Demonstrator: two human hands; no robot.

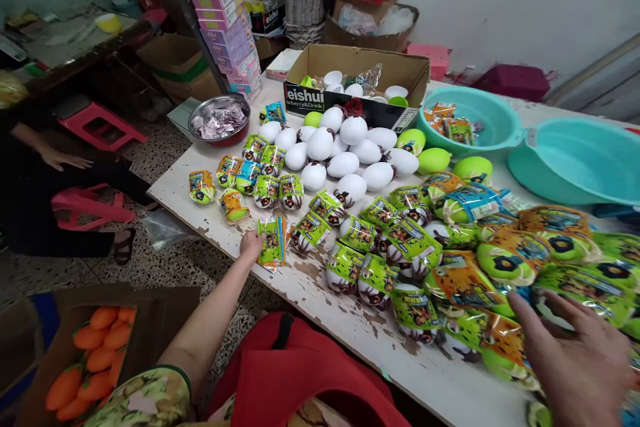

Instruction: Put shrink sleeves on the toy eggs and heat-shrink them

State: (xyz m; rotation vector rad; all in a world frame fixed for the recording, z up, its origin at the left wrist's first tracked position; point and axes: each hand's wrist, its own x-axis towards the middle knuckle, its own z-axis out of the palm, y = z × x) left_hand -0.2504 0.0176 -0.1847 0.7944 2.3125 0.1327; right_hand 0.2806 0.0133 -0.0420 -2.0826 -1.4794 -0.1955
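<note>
My left hand (251,245) is closed on a small stack of flat printed packets (272,241), green on top with blue and orange edges, at the table's near edge. On the right, my right hand (580,353) is spread above a heap of wrapped eggs (520,253) in green, orange and blue wrappers, with nothing visible in it. Several wrapped eggs (267,191) stand beyond the packets. White eggs (320,143) lie in a group mid-table, with plain green eggs (434,160) to their right.
A metal bowl (220,119) of small sachets is at the back left. An open cardboard box (357,73) stands behind the white eggs. Two turquoise basins (500,120) are at the back right. A seated person's hand (65,159) shows at left, near red stools (97,125).
</note>
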